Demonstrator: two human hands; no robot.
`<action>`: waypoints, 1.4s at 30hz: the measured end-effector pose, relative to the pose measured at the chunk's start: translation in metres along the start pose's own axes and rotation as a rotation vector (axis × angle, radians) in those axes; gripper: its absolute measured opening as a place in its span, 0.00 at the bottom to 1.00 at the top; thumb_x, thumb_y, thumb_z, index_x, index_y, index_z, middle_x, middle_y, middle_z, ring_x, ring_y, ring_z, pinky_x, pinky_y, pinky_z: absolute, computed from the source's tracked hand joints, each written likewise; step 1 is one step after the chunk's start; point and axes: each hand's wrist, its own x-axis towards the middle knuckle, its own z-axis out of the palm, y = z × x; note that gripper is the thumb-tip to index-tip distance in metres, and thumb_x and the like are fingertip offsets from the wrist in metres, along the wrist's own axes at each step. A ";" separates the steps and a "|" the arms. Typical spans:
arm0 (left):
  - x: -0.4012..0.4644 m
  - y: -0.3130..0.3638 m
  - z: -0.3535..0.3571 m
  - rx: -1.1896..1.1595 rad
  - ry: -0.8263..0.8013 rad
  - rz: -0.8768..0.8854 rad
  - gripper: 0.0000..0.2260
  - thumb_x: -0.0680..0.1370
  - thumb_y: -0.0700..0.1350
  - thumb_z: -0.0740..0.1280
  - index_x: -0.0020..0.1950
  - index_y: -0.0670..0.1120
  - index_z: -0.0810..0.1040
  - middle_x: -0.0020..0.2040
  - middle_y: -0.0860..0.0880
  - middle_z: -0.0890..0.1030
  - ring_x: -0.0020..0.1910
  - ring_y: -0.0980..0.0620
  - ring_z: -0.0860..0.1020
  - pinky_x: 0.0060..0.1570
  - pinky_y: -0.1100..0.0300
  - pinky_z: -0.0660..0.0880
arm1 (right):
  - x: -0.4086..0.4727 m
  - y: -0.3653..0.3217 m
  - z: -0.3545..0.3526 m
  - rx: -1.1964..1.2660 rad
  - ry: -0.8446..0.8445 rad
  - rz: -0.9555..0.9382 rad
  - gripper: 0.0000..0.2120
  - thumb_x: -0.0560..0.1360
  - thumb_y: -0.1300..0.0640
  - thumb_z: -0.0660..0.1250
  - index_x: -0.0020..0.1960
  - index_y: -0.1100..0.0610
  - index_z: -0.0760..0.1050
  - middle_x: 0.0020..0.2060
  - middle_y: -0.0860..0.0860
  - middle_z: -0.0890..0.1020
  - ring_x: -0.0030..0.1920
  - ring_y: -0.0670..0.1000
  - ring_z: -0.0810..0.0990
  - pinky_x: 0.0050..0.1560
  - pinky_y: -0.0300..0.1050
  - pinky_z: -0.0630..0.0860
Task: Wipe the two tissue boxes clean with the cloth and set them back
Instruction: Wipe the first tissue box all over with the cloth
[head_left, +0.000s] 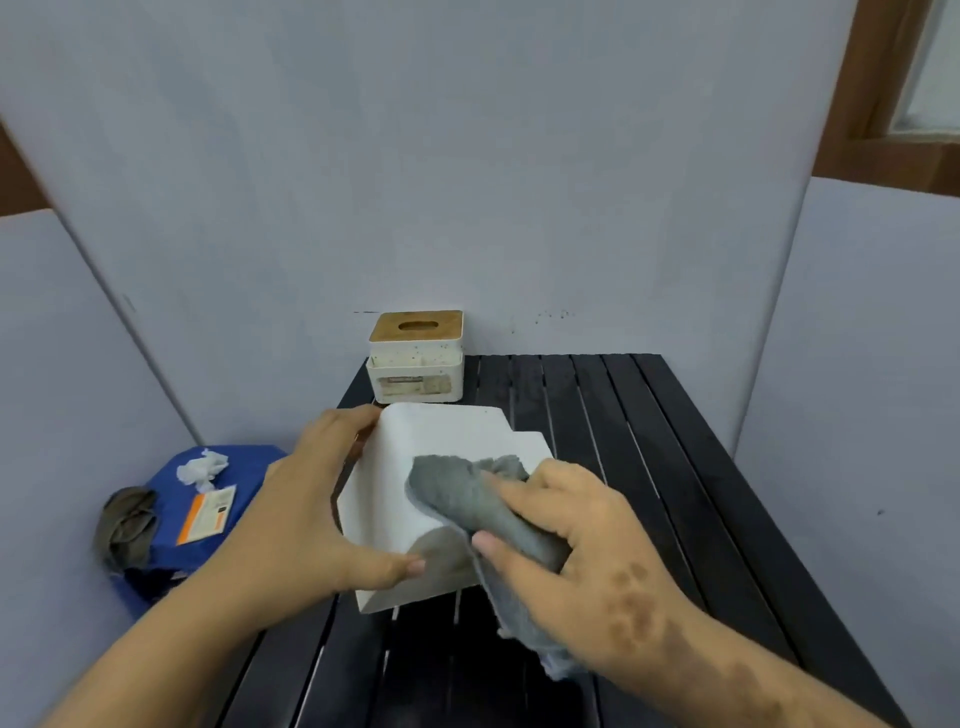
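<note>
Tissue box (415, 478), white and tipped on its side, lay at the centre of the dark slatted table (649, 467). Our left hand (311, 499) gripped its 9 o'clock end, thumb curled along the near face. Our right hand (571, 540) clutched the grey cloth (457, 493), pressing it on the box's upper face. At 12 o'clock, just beyond, the second tissue box (415, 364) with a wooden lid stood upright by the wall. At 9 o'clock a blue bag (171, 519) carried crumpled tissue (202, 467).
</note>
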 end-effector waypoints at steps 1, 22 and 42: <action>-0.001 -0.003 0.002 -0.004 0.003 0.007 0.47 0.56 0.57 0.86 0.68 0.69 0.64 0.65 0.69 0.70 0.66 0.70 0.70 0.57 0.76 0.69 | 0.003 -0.005 -0.001 -0.036 -0.054 -0.056 0.17 0.74 0.42 0.66 0.60 0.45 0.80 0.38 0.41 0.71 0.44 0.44 0.73 0.45 0.38 0.72; -0.003 0.016 0.039 0.029 0.179 0.004 0.45 0.53 0.70 0.74 0.67 0.66 0.61 0.62 0.70 0.64 0.62 0.71 0.63 0.57 0.60 0.64 | 0.036 0.030 -0.007 0.050 0.119 0.150 0.04 0.77 0.55 0.69 0.46 0.47 0.82 0.40 0.48 0.75 0.40 0.48 0.78 0.41 0.36 0.76; -0.010 0.039 0.051 0.110 0.206 0.033 0.47 0.52 0.69 0.74 0.68 0.67 0.59 0.64 0.72 0.62 0.64 0.71 0.62 0.58 0.62 0.62 | 0.048 0.032 -0.009 0.124 0.212 0.257 0.16 0.77 0.56 0.69 0.34 0.40 0.79 0.34 0.51 0.78 0.34 0.51 0.79 0.34 0.38 0.76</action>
